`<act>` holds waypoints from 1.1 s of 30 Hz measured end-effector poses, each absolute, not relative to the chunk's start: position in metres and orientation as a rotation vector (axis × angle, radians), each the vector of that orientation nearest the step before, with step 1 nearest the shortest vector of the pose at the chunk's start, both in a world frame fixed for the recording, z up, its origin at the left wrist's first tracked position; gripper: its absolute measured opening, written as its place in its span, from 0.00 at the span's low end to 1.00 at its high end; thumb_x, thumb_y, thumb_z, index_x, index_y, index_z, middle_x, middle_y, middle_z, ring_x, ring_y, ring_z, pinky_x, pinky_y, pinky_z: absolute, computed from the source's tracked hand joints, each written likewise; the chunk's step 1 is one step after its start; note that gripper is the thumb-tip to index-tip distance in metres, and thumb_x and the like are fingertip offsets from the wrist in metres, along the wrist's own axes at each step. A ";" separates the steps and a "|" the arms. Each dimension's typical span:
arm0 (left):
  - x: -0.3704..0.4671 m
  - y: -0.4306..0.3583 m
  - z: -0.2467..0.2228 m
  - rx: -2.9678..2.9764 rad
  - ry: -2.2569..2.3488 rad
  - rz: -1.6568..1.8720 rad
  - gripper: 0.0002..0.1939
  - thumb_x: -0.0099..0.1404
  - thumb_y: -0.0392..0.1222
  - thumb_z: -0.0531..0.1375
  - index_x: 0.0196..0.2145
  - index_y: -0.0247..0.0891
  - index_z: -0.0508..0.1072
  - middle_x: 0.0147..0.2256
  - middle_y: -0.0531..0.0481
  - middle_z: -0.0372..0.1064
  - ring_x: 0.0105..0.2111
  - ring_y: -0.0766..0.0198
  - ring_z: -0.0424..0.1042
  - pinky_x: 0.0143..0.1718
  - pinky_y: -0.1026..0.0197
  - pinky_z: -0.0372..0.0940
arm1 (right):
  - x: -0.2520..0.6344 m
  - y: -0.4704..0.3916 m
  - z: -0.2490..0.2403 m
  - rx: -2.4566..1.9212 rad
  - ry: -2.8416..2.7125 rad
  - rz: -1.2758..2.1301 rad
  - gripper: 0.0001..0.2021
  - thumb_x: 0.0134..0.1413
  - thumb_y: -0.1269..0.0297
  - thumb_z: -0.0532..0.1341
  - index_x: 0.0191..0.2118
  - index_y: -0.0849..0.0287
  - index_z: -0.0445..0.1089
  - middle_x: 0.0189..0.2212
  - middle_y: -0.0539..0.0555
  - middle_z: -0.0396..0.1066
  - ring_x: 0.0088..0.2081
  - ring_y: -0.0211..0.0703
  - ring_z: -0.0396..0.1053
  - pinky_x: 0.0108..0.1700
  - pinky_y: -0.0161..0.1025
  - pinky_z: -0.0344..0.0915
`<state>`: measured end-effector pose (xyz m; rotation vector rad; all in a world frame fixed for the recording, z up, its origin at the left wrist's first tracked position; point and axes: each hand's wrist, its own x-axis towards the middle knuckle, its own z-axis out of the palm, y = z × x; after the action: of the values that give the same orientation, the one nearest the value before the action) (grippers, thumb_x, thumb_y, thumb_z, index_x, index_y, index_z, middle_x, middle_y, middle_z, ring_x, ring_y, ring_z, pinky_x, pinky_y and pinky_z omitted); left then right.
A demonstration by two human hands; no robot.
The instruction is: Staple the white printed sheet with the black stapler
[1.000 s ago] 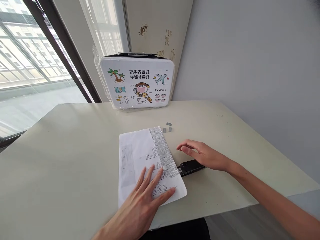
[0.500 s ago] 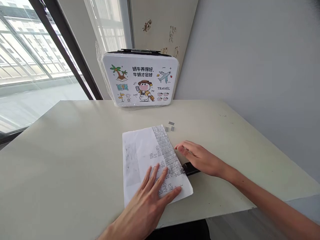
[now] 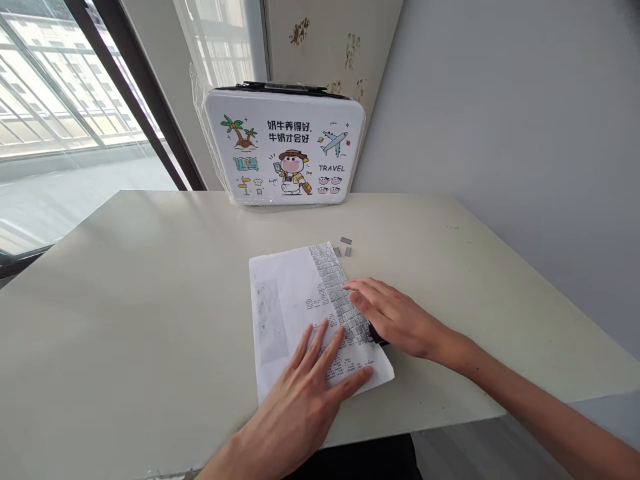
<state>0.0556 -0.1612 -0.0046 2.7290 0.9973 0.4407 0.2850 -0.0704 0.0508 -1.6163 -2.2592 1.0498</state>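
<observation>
Desk [image 3: 150, 300] under printed paper [image 3: 295, 290]. White case [image 3: 285, 147] upright beyond paper, seemingly leaving room. Left hand [image 3: 310, 397] flat on paper, fingers spread, likely steadying it. Right hand [image 3: 397, 317] over black stapler [image 3: 379, 337] at paper's right edge, fingers outstretched, palm seemingly placed for pressing. Grey staple strips [image 3: 346, 240] near paper's far right corner.

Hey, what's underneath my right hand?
Under your right hand is a black stapler; its front end shows at the right edge of the paper. Your hand covers the rest, so I can't see it.
</observation>
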 end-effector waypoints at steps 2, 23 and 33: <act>0.053 -0.161 -0.003 2.730 0.995 0.456 0.40 0.65 0.21 0.56 0.71 0.46 0.61 0.76 0.41 0.37 0.74 0.37 0.37 0.71 0.31 0.48 | 0.285 -0.071 0.051 -1.629 -2.265 1.041 0.35 0.70 0.35 0.40 0.69 0.47 0.63 0.71 0.53 0.60 0.72 0.57 0.54 0.71 0.57 0.53; 0.072 -0.160 -0.005 2.694 1.044 0.403 0.41 0.64 0.24 0.59 0.71 0.48 0.58 0.77 0.44 0.29 0.74 0.36 0.32 0.71 0.29 0.44 | 0.289 -0.069 0.050 -1.623 -2.242 1.082 0.35 0.70 0.34 0.41 0.69 0.46 0.62 0.71 0.53 0.59 0.72 0.56 0.53 0.72 0.56 0.53; 0.078 -0.156 -0.005 2.675 1.046 0.407 0.42 0.64 0.27 0.63 0.72 0.49 0.57 0.77 0.44 0.28 0.74 0.35 0.34 0.71 0.30 0.45 | 0.289 -0.070 0.045 -1.601 -2.235 1.095 0.35 0.70 0.34 0.41 0.69 0.46 0.62 0.71 0.52 0.59 0.73 0.56 0.52 0.73 0.55 0.52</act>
<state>0.0777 -0.1556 -0.0049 2.6746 1.0464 0.4066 0.2893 -0.0700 0.0446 -1.6014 -2.2354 1.0953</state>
